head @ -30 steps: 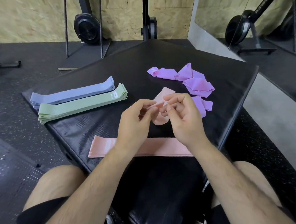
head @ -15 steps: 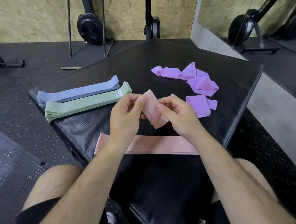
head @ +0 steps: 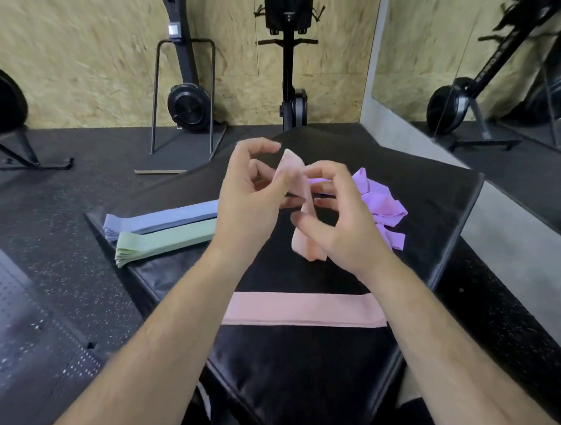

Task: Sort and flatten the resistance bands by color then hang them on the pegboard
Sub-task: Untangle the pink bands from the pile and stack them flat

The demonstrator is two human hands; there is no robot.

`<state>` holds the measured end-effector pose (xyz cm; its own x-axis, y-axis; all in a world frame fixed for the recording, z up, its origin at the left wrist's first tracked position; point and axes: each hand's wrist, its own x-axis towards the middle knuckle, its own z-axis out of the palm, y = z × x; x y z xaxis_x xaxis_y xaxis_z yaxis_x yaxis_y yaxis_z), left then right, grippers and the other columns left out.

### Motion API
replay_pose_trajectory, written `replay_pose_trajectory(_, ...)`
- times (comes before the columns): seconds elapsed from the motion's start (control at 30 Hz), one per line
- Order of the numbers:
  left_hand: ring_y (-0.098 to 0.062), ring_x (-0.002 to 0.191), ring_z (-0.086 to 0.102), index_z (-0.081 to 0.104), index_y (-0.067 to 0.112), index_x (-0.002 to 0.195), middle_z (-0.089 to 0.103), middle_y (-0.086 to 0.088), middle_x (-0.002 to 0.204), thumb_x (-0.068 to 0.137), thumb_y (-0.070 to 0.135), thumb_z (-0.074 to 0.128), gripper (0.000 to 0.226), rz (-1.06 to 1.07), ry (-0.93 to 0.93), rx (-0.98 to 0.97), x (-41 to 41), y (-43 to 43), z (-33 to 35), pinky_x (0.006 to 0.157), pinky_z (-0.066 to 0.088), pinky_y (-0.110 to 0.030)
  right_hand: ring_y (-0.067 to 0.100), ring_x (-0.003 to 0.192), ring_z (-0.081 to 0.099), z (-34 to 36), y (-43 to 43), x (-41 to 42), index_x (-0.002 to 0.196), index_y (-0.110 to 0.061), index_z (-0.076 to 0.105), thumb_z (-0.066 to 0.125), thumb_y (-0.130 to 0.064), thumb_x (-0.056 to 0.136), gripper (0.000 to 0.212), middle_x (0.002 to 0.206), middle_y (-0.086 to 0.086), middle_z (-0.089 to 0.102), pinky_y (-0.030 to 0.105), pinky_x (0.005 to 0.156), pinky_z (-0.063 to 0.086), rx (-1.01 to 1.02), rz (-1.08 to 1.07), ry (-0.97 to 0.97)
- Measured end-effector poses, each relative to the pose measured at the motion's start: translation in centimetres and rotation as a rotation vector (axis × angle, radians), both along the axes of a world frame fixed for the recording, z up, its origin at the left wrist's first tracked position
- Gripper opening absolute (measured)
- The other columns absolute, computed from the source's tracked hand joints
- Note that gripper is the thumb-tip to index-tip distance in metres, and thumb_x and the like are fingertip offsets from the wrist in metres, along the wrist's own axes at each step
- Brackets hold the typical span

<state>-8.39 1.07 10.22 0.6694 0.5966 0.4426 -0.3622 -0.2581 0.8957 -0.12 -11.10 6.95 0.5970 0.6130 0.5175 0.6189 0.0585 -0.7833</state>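
Pink band [head: 304,243] is held up above the black pad [head: 314,389], between both hands, clear of the surface. It is soft, matte and pale pink, twisted and folded, with a rounded fold at the top and a loose end hanging low. It is pinched by the left hand [head: 249,207] near the top, thumb against curled fingers. The middle is gripped by the right hand [head: 345,228], fingers curled. A second pink band [head: 303,308] is laid flat across the pad's near part. Blue stack [head: 162,218] and green stack [head: 163,241] are flattened side by side at left. Purple bands [head: 379,200] are crumpled at right, partly hidden behind the right hand.
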Motion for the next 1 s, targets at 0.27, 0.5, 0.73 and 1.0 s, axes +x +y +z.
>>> replay_pose_trajectory(0.27, -0.008, 0.07, 0.062, 0.071, 0.023, 0.092, 0.07, 0.002, 0.078, 0.101, 0.042, 0.056, 0.026, 0.063, 0.048, 0.262, -3.0, -1.2, 7.8, 0.069, 0.05, -0.027, 0.005, 0.084, 0.07, 8.6, -2.5, -3.1, 0.101, -0.018, 0.069, 0.063, -0.032, 0.1, 0.015, 0.089, -0.004, 0.076, 0.019, 0.072, 0.053, 0.111, -0.139, 0.065)
replay_pose_trajectory(0.5, -0.014, 0.088, 0.072, 0.065, 0.023, 0.114, 0.074, 0.002, 0.104, 0.099, 0.044, 0.059, 0.027, -0.12, 0.204, 0.104, -6.1, -2.4, 7.4, 0.076, 0.057, -0.034, 0.036, 0.098, 0.072, 10.1, -4.7, -4.8, 0.094, -0.021, 0.075, 0.062, -0.044, 0.096, 0.026, 0.092, 0.009, 0.077, 0.062, 0.093, 0.053, 0.017, -0.077, 0.226)
replay_pose_trajectory(0.73, -0.011, 0.075, 0.067, 0.063, 0.015, 0.121, 0.072, 0.007, 0.084, 0.094, 0.019, 0.07, 0.029, -0.148, 0.09, 0.0, -7.2, -3.5, 7.0, 0.067, 0.052, -0.034, 0.033, 0.106, 0.07, 10.5, -6.1, -6.0, 0.095, -0.02, 0.078, 0.066, -0.038, 0.097, 0.022, 0.1, 0.005, 0.078, 0.062, 0.099, 0.051, -0.016, 0.003, 0.257)
replay_pose_trajectory(1.0, -0.015, 0.076, 0.065, 0.075, 0.017, 0.097, 0.073, -0.005, 0.083, 0.091, 0.022, 0.074, 0.008, -0.139, 0.132, 0.106, -7.8, -3.7, 6.4, 0.072, 0.053, -0.035, 0.029, 0.081, 0.065, 9.3, -6.4, -6.5, 0.097, -0.009, 0.073, 0.063, -0.027, 0.101, 0.021, 0.097, 0.027, 0.071, 0.051, 0.085, 0.054, -0.163, 0.087, 0.168)
